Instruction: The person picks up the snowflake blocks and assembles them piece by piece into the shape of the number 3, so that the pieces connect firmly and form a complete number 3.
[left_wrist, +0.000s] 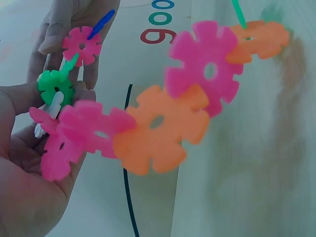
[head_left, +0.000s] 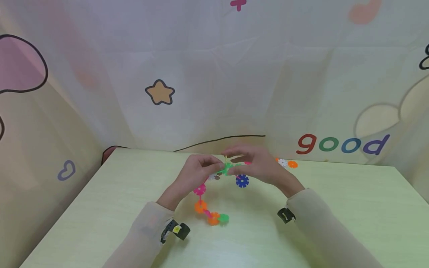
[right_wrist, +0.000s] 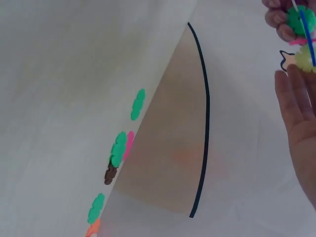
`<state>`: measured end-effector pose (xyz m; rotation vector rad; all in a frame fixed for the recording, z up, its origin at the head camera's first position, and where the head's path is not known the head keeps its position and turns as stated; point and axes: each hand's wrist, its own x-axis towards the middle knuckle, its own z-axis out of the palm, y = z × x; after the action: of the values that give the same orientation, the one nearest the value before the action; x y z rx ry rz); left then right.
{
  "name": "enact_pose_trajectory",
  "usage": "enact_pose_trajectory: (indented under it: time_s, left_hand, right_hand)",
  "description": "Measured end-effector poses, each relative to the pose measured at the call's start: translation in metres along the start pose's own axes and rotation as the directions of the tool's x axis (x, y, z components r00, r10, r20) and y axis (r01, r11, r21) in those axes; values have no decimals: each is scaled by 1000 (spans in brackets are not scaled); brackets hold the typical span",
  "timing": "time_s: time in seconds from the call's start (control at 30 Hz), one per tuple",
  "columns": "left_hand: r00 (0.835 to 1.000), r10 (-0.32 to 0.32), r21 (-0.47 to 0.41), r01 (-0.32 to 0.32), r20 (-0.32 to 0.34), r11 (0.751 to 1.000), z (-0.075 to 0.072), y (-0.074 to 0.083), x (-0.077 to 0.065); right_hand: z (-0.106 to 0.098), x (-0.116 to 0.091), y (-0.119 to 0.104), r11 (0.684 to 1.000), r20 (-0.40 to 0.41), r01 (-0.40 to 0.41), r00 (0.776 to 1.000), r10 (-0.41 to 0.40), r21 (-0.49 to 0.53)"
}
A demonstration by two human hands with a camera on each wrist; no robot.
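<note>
A chain of slotted plastic flower discs hangs between the hands. My left hand (head_left: 197, 171) pinches it at a green disc (head_left: 228, 169). From there the chain curves down through a pink disc (head_left: 199, 189), an orange disc (head_left: 200, 206) and another orange disc (head_left: 213, 219) to a green end disc (head_left: 223, 218). My right hand (head_left: 256, 163) is at the other side of the chain, its thumb apart from the fingers. Its straight fingers meet a yellow disc (right_wrist: 306, 58) in the right wrist view. Below that hand a dark blue disc (head_left: 242, 181) hangs.
Loose discs lie along the table's back edge, among them an orange disc (head_left: 292, 164), a white disc (head_left: 283, 162) and a brown disc (right_wrist: 110, 173). A printed curtain (head_left: 214, 93) rises behind the pale table (head_left: 335, 208).
</note>
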<state>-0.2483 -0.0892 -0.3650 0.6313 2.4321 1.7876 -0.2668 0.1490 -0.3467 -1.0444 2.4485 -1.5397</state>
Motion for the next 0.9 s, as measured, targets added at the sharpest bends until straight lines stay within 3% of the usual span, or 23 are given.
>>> enact_pose_trajectory:
  time_s: [0.13, 0.4, 0.9]
  left_hand:
    - [1000, -16, -18, 16, -17, 1000, 1, -1, 0]
    - [999, -8, -19, 8, -43, 1000, 0, -1, 0]
    - [999, 13, -4, -13, -35, 1000, 1, -1, 0]
  right_hand:
    - [8, -6, 0, 999, -47, 17, 999, -19, -48]
    - [21, -9, 5, 980, -107, 165, 978, -177, -108]
    - [27, -14, 9, 945, -164, 210, 953, -255, -249]
